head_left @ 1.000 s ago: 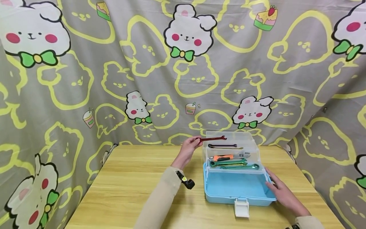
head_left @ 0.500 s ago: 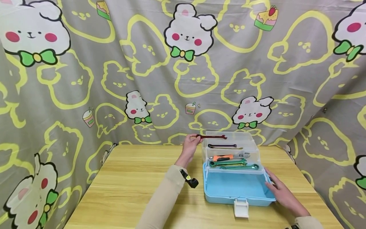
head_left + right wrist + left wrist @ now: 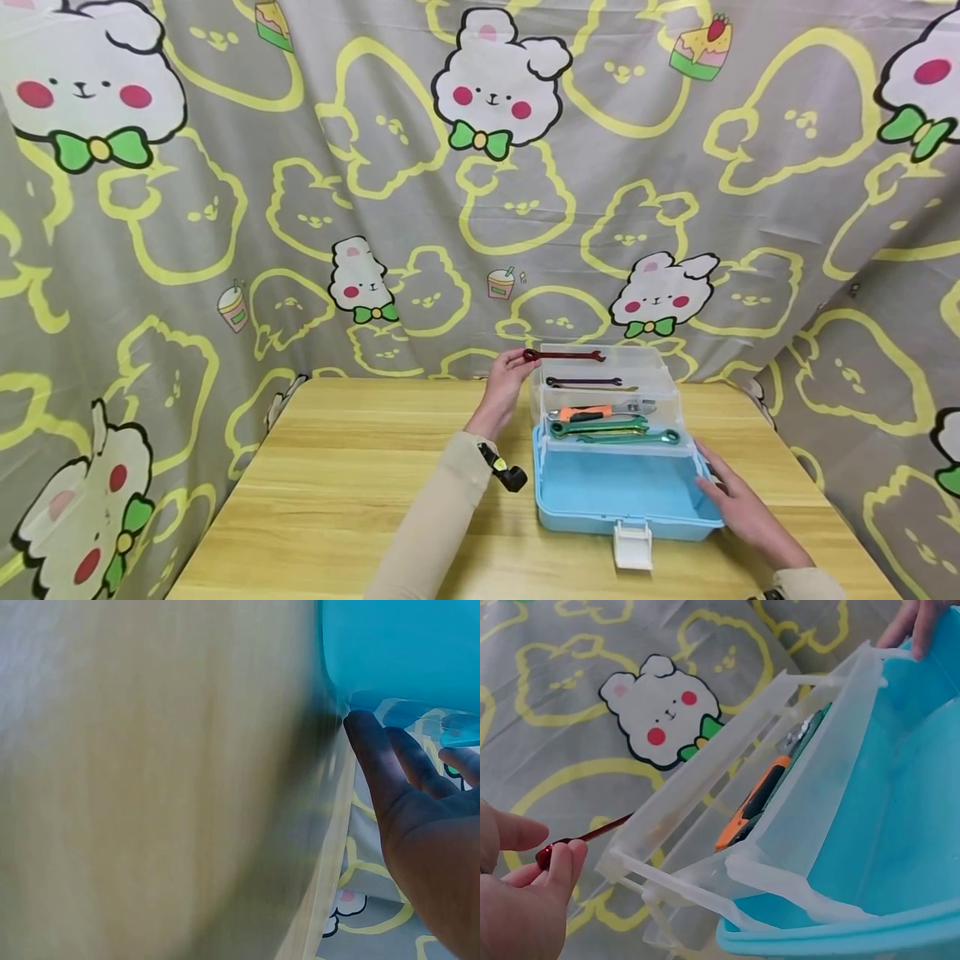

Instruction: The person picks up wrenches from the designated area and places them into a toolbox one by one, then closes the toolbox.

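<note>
Left hand (image 3: 504,385) pinching one end of red wrench (image 3: 564,356), level over top tray of blue toolbox (image 3: 622,492); right hand (image 3: 738,508) flat, seemingly against box side; probably stiff, light, slick metal, best gripped mid-shaft.
</note>
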Available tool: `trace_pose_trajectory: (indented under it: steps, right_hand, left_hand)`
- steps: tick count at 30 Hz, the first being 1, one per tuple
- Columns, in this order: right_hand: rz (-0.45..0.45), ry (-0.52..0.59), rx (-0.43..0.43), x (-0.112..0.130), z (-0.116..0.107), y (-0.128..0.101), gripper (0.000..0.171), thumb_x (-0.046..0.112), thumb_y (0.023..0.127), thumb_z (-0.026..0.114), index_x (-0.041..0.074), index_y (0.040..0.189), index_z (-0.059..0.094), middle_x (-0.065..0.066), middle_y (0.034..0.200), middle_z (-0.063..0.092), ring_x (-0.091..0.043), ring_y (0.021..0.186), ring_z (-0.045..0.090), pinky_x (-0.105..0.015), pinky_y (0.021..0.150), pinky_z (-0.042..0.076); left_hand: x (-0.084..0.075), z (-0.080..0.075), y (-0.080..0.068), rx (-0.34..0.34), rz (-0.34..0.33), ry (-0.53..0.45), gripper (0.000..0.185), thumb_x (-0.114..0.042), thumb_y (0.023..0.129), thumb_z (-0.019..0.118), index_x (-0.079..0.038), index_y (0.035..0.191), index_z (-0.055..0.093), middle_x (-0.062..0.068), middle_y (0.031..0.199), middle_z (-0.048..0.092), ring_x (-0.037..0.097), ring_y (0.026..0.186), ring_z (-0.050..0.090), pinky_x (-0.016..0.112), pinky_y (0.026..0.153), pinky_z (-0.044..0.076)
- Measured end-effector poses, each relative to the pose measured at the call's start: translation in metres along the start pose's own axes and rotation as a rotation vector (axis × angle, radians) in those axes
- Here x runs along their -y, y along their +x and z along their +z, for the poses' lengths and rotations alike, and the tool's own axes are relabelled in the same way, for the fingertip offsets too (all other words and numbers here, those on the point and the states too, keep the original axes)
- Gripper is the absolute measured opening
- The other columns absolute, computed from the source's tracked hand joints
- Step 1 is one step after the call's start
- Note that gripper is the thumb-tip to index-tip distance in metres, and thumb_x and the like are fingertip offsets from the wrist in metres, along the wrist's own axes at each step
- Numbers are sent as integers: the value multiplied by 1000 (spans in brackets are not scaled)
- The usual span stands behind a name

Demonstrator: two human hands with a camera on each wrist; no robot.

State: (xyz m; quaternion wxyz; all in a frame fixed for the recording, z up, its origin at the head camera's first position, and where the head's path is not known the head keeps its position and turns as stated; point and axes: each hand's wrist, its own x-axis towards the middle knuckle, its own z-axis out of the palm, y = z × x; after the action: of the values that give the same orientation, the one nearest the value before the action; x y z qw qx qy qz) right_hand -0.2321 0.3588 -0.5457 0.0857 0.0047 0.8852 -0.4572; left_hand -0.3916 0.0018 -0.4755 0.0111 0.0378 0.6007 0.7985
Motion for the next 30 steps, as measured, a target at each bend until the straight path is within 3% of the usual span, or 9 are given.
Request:
trace_pose_trajectory:
  steps: [9,18,30]
  right_hand:
    - [8,2,2,0,1,0,70,28,113,42,12,167,-1,-40,165,2,-66,147,11,-76,115,21]
    - [9,1,0,1,-1,1,72,30,113,43,13,167,0,-39,166,1,-66,148,7,-78,115,18]
    - [1,-1,-10,0,1,0,71,30,113,42,12,167,0,-40,165,2,-66,147,9,-78,114,20]
  left_hand:
    - [6,6,-1,66,-44,56,60,-12,100,67,6,152,43,22,146,57,34,139,53,45,122,38]
    - [3,12,-1,82,-46,137,46,-12,104,60,1,148,52,18,146,56,33,140,51,46,123,37]
    - [-2,6,-3,188,-73,205,53,-17,109,53,0,157,40,18,158,47,34,149,42,47,127,28]
